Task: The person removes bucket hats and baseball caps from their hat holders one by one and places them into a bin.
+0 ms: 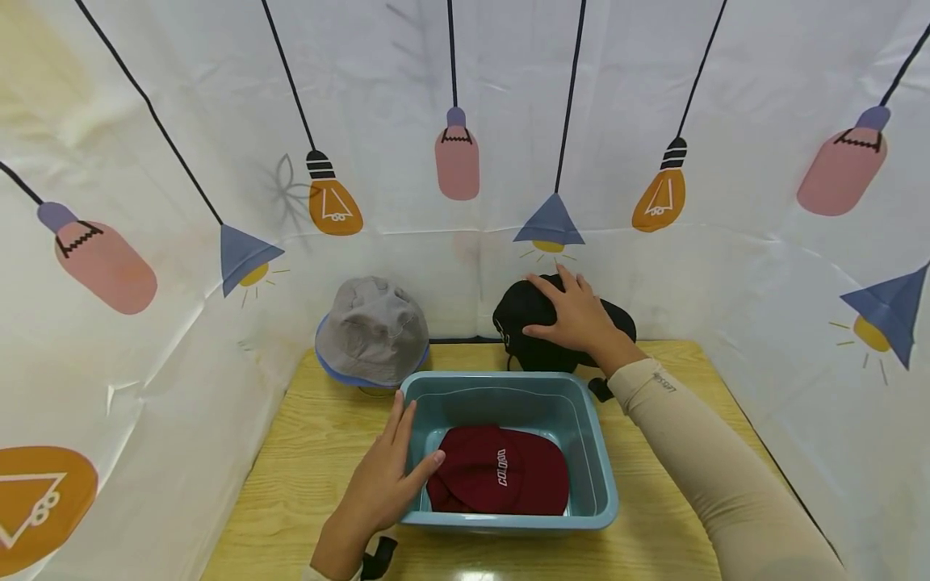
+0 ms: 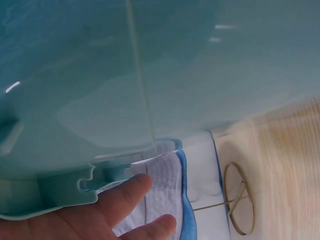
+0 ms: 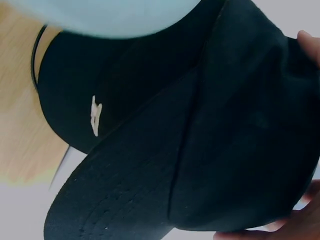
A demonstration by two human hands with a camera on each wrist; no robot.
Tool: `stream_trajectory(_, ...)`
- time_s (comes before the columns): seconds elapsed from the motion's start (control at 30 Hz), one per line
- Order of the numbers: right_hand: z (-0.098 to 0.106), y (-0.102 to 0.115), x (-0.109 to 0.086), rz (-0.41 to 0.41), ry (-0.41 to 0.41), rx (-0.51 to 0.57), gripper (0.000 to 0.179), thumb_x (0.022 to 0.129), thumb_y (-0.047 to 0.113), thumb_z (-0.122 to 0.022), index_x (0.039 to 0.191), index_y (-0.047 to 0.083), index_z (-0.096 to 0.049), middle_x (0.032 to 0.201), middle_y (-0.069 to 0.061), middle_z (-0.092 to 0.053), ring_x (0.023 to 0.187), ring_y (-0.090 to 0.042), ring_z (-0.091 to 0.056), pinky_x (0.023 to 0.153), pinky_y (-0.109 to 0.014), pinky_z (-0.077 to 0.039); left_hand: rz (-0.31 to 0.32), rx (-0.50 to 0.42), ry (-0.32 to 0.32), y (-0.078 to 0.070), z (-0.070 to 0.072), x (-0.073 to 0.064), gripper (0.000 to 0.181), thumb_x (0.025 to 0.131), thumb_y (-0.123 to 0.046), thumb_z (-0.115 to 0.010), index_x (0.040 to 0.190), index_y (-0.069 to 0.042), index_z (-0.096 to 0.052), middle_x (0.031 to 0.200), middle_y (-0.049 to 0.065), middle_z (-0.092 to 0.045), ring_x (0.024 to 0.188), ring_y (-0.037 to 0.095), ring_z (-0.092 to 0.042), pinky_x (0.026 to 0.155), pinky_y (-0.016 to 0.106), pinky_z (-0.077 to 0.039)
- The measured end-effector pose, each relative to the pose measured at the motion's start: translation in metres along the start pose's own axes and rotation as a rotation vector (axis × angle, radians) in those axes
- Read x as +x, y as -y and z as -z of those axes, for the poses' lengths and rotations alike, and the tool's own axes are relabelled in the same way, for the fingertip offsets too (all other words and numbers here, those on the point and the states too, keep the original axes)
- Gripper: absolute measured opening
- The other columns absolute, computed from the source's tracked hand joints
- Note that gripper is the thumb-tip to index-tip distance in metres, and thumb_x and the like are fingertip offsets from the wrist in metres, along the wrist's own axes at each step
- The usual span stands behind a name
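My right hand (image 1: 577, 319) grips the crown of a black cap (image 3: 240, 130) at the back right, thumb and fingers spread to either side of it. A second black brim (image 3: 75, 95) with a small white mark shows behind that cap in the right wrist view. The left hand (image 1: 381, 476) rests along the left rim of a blue-grey plastic basin (image 1: 605, 484), its fingers fairly straight and touching the outside. A dark red cap (image 1: 501, 472) with white lettering lies inside the basin. Behind the basin's left corner sits a grey bucket hat (image 1: 374, 331) with a blue edge.
The hats and basin stand on a light wood-grain table (image 1: 291, 476). A white sheet (image 1: 407, 97) printed with hanging lamps surrounds the back and sides. A thin cord loop (image 2: 239, 197) from the grey hat lies on the table.
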State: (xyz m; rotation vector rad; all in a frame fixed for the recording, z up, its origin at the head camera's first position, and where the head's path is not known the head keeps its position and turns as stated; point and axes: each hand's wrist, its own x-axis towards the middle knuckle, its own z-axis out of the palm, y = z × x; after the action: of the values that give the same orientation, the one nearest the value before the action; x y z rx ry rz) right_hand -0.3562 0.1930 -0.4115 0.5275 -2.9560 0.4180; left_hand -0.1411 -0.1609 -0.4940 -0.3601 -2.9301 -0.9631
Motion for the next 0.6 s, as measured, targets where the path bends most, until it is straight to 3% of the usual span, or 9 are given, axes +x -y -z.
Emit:
stream_trajectory(0.27,0.0009,-0.0101,-0.001,-0.025,0.005,0.053,0.107,0.078,0.075,-0.074,0.165,0.039,-0.023,0.171,-0.026,-0.009,0.151,-0.06,-0.018,0.109,-0.081,-0.029,0.019,-0.011,0.012,-0.0009,-0.0001,0.0009,0.091,0.1,-0.072,-0.046,0.167,-0.017,-0.019,0.176,-0.001,0.002,0.156,0.033,-0.029,0.118,0.061,-0.036)
stream_trajectory(0.6,0.0031,-0.0097,-0.0014,-0.03,-0.02,0.074,0.103,0.076,0.077,-0.075,0.161,0.037,-0.033,0.16,-0.029,-0.028,0.137,-0.056,-0.042,0.101,-0.074,-0.044,0.009,0.004,0.004,0.0004,-0.0014,-0.0003,0.091,0.1,-0.07,-0.047,0.167,-0.016,-0.018,0.176,0.001,0.001,0.156,0.033,-0.029,0.118,0.061,-0.036)
